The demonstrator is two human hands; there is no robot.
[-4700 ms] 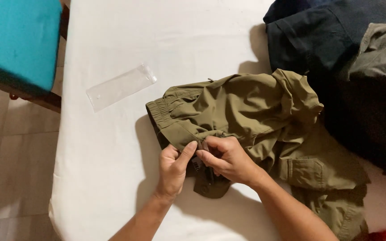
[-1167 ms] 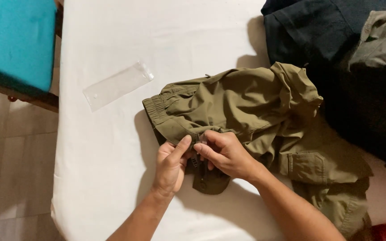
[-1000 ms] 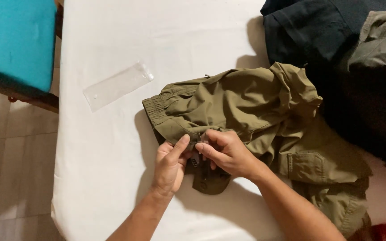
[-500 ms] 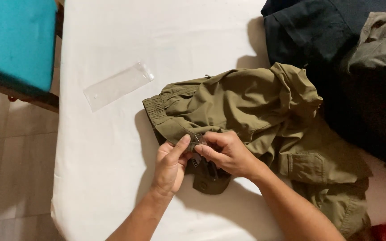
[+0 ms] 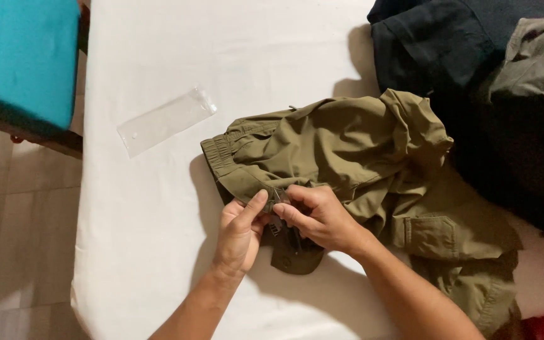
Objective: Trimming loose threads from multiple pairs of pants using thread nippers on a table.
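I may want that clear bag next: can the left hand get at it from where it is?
Probably yes. The left hand pinches the olive pants at the waistband, and only bare white table lies between it and the clear bag. It would have to let go first.

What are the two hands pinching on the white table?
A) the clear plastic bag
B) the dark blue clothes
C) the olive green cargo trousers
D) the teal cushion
C: the left hand and the right hand both have their fingertips pinched on the waist area of the olive green cargo trousers, while the clear flat plastic bag lies untouched off to the side on the white table.
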